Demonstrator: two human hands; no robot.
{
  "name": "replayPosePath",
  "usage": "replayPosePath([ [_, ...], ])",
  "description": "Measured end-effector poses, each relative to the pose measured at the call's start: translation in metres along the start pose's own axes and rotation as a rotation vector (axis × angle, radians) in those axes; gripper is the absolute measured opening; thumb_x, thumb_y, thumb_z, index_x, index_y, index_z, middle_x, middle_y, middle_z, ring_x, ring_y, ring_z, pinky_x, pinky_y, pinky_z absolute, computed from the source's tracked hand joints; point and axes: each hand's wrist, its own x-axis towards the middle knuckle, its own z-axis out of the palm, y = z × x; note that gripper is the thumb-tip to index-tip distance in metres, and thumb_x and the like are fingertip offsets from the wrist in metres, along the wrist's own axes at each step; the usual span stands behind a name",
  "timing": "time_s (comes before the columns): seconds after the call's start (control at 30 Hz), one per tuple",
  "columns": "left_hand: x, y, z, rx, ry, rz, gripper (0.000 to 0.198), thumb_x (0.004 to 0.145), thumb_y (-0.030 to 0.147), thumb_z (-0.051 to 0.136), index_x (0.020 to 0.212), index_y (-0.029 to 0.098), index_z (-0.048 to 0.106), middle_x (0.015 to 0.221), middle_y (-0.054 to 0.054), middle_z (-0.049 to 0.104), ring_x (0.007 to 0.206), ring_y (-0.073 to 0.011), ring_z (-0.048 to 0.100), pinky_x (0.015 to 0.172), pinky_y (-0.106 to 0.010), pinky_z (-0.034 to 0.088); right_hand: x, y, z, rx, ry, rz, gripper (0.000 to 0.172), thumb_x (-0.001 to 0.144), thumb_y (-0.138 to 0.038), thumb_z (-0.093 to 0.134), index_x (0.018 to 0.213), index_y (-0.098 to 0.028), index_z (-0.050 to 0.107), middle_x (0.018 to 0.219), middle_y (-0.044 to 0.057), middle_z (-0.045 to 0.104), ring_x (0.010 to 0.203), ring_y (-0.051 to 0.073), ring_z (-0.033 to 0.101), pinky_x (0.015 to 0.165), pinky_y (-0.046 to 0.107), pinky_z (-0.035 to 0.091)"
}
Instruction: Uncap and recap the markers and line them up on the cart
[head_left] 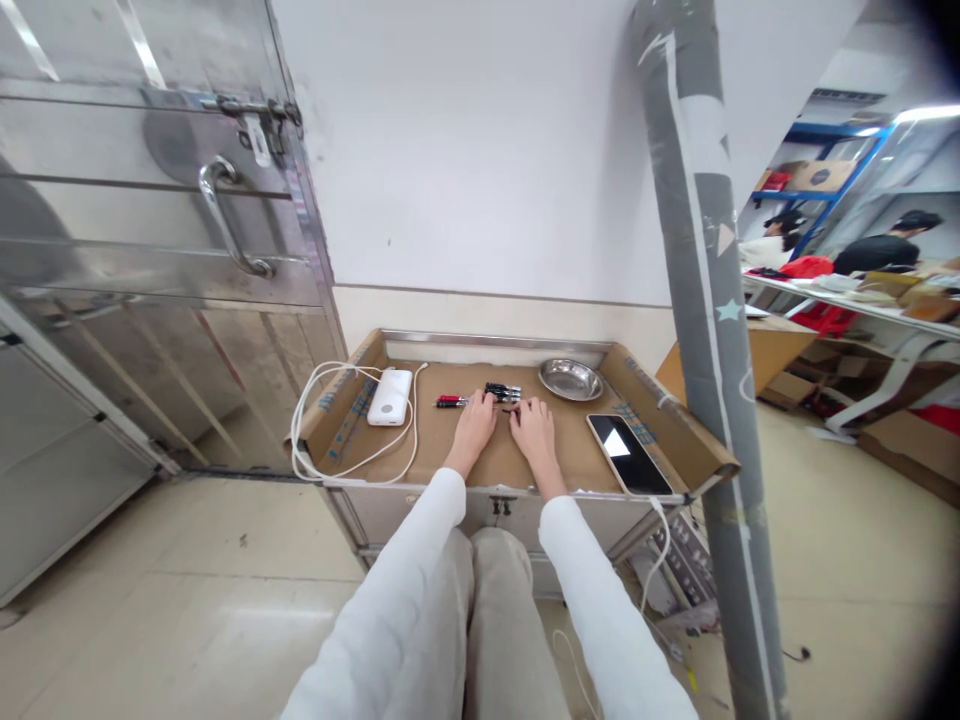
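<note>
The person's left hand (474,425) sits with bent fingers between a slim red-and-black pen (450,402) and a small bunch of slim black pens (501,388), while the right hand (534,428) curls beside a tiny dark piece (508,411); from here I can't tell whether either hand is pinching anything. Around them on the brown cardboard-lined cabinet top (427,465) sit a round shiny metal dish (570,380), a black-screened phone (634,460) and a white rectangular power bank (389,395).
</note>
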Motion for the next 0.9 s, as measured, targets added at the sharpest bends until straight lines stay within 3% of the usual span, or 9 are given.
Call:
replayPosePath([
  [0.2, -0.0013, -0.0018, -0.0002, -0.033, -0.035, -0.024, 0.008, 0.09, 0.018, 0.047, 0.09, 0.016, 0.055, 0.096, -0.007, 0.054, 0.093, -0.0186, 0.055, 0.087, -0.034, 0.045, 0.0001, -0.0003, -0.0059, 0.025, -0.033, -0.063, 0.02, 0.092, -0.024, 0.041, 0.095, -0.017, 0.059, 0.097, 0.01, 0.059, 0.093, 0.022, 0.048, 0.08, 0.032, 0.032],
  [0.6, -0.001, -0.0035, -0.0043, -0.218, -0.105, 0.011, 0.01, 0.09, 0.017, 0.046, 0.091, 0.017, 0.056, 0.097, -0.006, 0.057, 0.095, -0.0172, 0.056, 0.088, -0.032, 0.046, 0.0016, 0.0032, -0.0012, 0.154, -0.082, -0.134, 0.024, 0.093, -0.023, 0.039, 0.099, -0.019, 0.062, 0.099, 0.009, 0.062, 0.093, 0.021, 0.051, 0.08, 0.031, 0.034],
  [0.77, -0.0006, -0.0053, -0.003, -0.256, -0.111, 0.02, 0.026, 0.092, 0.013, 0.033, 0.108, 0.016, 0.054, 0.109, -0.01, 0.059, 0.103, -0.0168, 0.057, 0.092, -0.032, 0.046, 0.0006, 0.0018, -0.005, 0.147, -0.064, -0.147, 0.026, 0.094, -0.024, 0.039, 0.098, -0.021, 0.064, 0.097, 0.007, 0.062, 0.092, 0.02, 0.052, 0.08, 0.03, 0.034],
  [0.9, 0.0002, -0.0064, -0.0005, -0.138, -0.155, 0.122, 0.042, 0.092, 0.014, 0.029, 0.132, 0.016, 0.041, 0.14, -0.012, 0.043, 0.132, -0.0193, 0.036, 0.107, -0.039, 0.032, -0.0005, 0.0011, -0.0092, 0.096, 0.004, -0.067, 0.024, 0.094, -0.025, 0.04, 0.098, -0.02, 0.063, 0.096, 0.008, 0.061, 0.091, 0.02, 0.052, 0.079, 0.031, 0.033],
])
